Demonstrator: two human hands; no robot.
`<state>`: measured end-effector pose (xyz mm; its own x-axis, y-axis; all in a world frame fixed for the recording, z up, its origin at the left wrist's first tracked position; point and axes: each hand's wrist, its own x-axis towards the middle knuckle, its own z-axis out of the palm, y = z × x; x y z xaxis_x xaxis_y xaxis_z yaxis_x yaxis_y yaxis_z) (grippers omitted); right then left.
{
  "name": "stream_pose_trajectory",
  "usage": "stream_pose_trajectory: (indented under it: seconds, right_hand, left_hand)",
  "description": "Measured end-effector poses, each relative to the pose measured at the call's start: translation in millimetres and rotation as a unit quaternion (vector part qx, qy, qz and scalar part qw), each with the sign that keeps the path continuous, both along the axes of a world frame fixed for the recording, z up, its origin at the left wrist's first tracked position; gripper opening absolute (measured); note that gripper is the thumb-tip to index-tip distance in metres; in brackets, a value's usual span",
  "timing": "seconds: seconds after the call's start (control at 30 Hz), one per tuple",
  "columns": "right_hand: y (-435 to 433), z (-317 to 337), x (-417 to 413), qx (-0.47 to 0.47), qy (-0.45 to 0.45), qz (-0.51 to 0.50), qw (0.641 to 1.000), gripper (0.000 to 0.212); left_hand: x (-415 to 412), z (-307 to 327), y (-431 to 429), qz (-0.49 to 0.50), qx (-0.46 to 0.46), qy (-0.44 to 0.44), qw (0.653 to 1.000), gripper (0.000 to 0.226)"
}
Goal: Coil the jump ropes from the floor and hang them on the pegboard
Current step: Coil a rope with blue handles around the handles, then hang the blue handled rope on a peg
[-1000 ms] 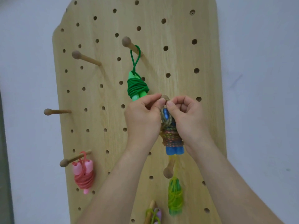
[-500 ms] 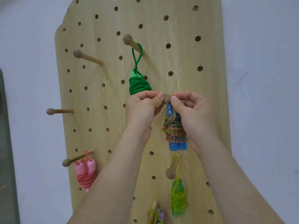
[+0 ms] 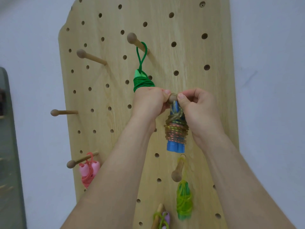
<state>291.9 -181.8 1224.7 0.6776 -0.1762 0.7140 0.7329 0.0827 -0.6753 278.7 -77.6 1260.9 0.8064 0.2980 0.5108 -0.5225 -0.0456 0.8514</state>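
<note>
Pinching the jump rope loop at the peg knob, fingers of the left hand and right hand risk releasing it unseated, dropping the coil.

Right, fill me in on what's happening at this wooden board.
A person is hanging a coiled multicoloured jump rope with blue handles on the wooden pegboard. The left hand and right hand both pinch its top loop at the round knob of a wooden peg, and neither has let go. A dark green coiled rope, a pink coiled rope and a yellow-green coiled rope already hang from other pegs.
</note>
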Motion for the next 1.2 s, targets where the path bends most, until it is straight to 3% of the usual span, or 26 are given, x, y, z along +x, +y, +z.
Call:
stream_pose_trajectory:
  seconds: [0.1,0.3,0.47,0.6,0.7,0.8,0.93,1.2]
  right_hand:
    - [0.1,-0.6,4.8,0.002,0.000,0.022,1.000,0.013]
    - [-1.5,-2.3,14.3,0.013,-0.006,0.082,0.996,0.008]
    - [-4.6,1.0,22.9,-0.015,0.023,0.084,0.996,0.017]
    - [-2.9,-5.8,35.8,-0.037,0.044,-0.014,0.998,0.010]
    - [0.7,-4.8,43.6,-0.081,0.002,-0.156,0.984,0.016]
    - [3.2,-6.5,50.4,-0.111,-0.036,-0.232,0.966,0.009]
    - [-0.5,-9.9,55.5,-0.110,-0.050,-0.242,0.963,0.008]
    - [-20.4,-13.3,29.8,-0.118,-0.064,-0.235,0.963,0.008]
  left_hand:
    - [2.9,-0.8,1.8,-0.031,-0.029,0.021,0.999,0.012]
    - [6.2,-27.9,-3.4,-0.105,-0.127,-0.066,0.984,0.006]
    - [18.9,-26.4,-9.9,-0.076,-0.077,-0.077,0.991,0.015]
    - [36.1,-33.2,-12.8,-0.042,-0.056,-0.070,0.995,0.009]
    - [34.9,-37.0,-12.4,-0.005,-0.047,-0.103,0.994,0.015]
    - [19.8,-47.1,-9.8,-0.029,-0.024,-0.139,0.990,0.023]
    - [11.1,-53.0,-5.3,-0.052,0.002,-0.153,0.987,0.029]
    - [6.5,-47.0,-4.3,-0.032,0.024,-0.152,0.988,0.018]
